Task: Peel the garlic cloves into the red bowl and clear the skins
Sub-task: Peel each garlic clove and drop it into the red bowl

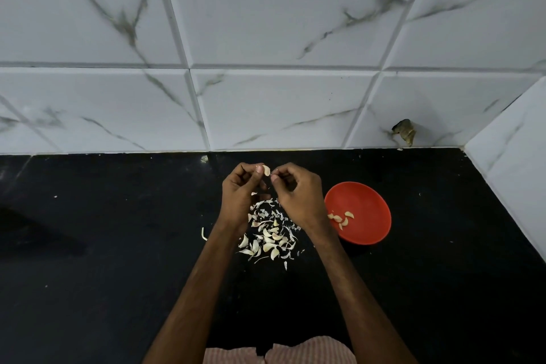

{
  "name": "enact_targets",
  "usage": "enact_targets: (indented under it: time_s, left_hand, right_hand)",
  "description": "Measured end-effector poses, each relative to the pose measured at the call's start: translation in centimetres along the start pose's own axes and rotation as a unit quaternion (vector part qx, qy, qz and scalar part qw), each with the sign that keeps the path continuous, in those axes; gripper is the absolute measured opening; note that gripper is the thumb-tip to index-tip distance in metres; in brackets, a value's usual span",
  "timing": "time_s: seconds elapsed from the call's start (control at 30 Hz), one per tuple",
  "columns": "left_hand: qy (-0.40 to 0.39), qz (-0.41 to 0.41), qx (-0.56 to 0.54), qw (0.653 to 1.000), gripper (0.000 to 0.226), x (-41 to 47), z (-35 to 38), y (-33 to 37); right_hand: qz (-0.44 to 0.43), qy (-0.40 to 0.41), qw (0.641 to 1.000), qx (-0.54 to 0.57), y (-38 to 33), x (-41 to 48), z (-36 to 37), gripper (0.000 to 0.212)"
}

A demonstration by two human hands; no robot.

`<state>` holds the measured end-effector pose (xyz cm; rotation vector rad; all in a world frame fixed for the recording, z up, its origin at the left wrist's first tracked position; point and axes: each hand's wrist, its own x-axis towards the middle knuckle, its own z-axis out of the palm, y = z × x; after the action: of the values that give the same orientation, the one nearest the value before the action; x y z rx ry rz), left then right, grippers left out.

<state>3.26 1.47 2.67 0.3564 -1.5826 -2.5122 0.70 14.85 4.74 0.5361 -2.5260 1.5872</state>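
My left hand [243,190] pinches a pale garlic clove [266,170] between thumb and fingertips, raised above the black counter. My right hand [297,193] is close beside it, fingers curled, its fingertips pinching at the clove's right end. Below both hands lies a pile of garlic cloves and papery skins [270,235]. The red bowl [366,210] sits on the counter just right of my right wrist, with several peeled cloves [342,219] in its near left part.
The black counter [118,245] runs back to a white marble-tiled wall [266,97], with a side wall [508,162] at the right. A lone skin strip [203,234] lies left of the pile. A dark broken spot [404,130] marks the wall behind the bowl.
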Motion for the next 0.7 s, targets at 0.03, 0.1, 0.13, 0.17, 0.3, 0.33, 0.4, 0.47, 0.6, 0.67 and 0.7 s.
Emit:
enact_targets:
  time_s: [0.03, 0.1, 0.13, 0.17, 0.3, 0.33, 0.4, 0.47, 0.6, 0.67, 0.7]
  left_hand:
    - [-0.003, 0.002, 0.001, 1.000, 0.026, -0.01, 0.03, -0.01]
    - [-0.009, 0.008, 0.004, 1.000, 0.027, -0.07, 0.06, 0.00]
    - [-0.011, 0.012, 0.006, 1.000, 0.027, -0.10, 0.03, 0.02]
    - [-0.013, 0.015, 0.007, 1.000, 0.027, -0.12, 0.01, 0.01]
    - [-0.029, 0.038, 0.023, 0.999, 0.021, -0.20, 0.01, 0.01]
    - [-0.033, 0.045, 0.035, 0.998, 0.018, -0.19, 0.03, 0.00]
    - [-0.038, 0.062, 0.057, 0.996, 0.008, -0.16, 0.08, -0.04]
    - [-0.037, 0.087, 0.080, 0.992, 0.006, -0.10, 0.12, -0.06]
    - [-0.033, 0.134, 0.142, 0.980, 0.003, -0.01, 0.10, -0.13]
    - [-0.036, 0.154, 0.175, 0.972, 0.003, 0.03, -0.01, -0.21]
    - [-0.039, 0.164, 0.192, 0.967, 0.003, 0.04, -0.06, -0.26]
  right_hand:
    - [0.001, 0.003, 1.000, 0.008, -0.04, 0.01, 0.07, 0.006]
    - [0.006, 0.014, 1.000, 0.022, -0.17, 0.05, 0.19, 0.006]
    - [0.012, 0.019, 0.999, 0.028, -0.20, 0.09, 0.23, 0.006]
    - [0.019, 0.024, 0.999, 0.034, -0.22, 0.10, 0.26, 0.006]
    - [0.055, 0.028, 0.997, 0.051, -0.21, 0.13, 0.31, 0.005]
    - [0.065, 0.028, 0.996, 0.052, -0.20, 0.14, 0.31, 0.005]
    - [0.084, 0.023, 0.994, 0.059, -0.13, 0.08, 0.32, 0.009]
    - [0.113, 0.010, 0.990, 0.086, -0.01, 0.03, 0.36, 0.011]
    - [0.144, -0.015, 0.986, 0.083, 0.20, 0.09, 0.58, 0.020]
    - [0.143, -0.022, 0.988, 0.057, 0.26, 0.12, 0.67, 0.023]
    - [0.145, -0.026, 0.988, 0.045, 0.30, 0.14, 0.69, 0.023]
